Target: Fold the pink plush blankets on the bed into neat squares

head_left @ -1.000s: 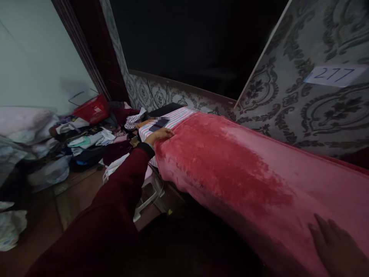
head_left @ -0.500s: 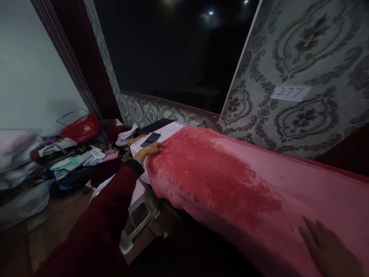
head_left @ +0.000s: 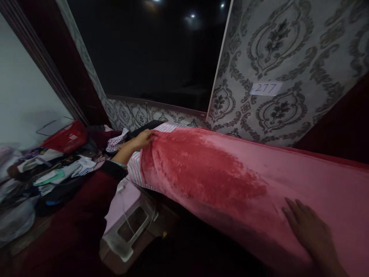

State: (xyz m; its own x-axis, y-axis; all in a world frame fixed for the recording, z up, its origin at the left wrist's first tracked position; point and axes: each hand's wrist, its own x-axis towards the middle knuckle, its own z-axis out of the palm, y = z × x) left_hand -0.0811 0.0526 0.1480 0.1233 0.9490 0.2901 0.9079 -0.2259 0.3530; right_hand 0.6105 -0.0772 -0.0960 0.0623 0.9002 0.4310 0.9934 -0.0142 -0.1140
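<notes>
A pink-and-red plush blanket [head_left: 207,169] lies spread over a long surface against the wall. At its far left edge, my left hand [head_left: 144,139] is closed on the blanket and pulls up a fold. Striped cloth [head_left: 135,169] shows beneath that edge, near my wrist. Low on the right, my right hand [head_left: 311,231] rests flat on the pink part with its fingers spread. The phone that lay on the striped cloth is hidden behind my left hand and forearm.
Below my left arm stands a pink-topped plastic stool [head_left: 127,204] with a white cable on it. A red basket [head_left: 67,136] and heaped clothes [head_left: 63,173] fill the left side. A large black screen [head_left: 150,50] and a paper marked 277 [head_left: 265,89] are on the wall.
My left hand has closed on the blanket's edge and lifted it into a fold. The phone has gone out of sight. The view has turned slightly right; my right hand stays on the blanket.
</notes>
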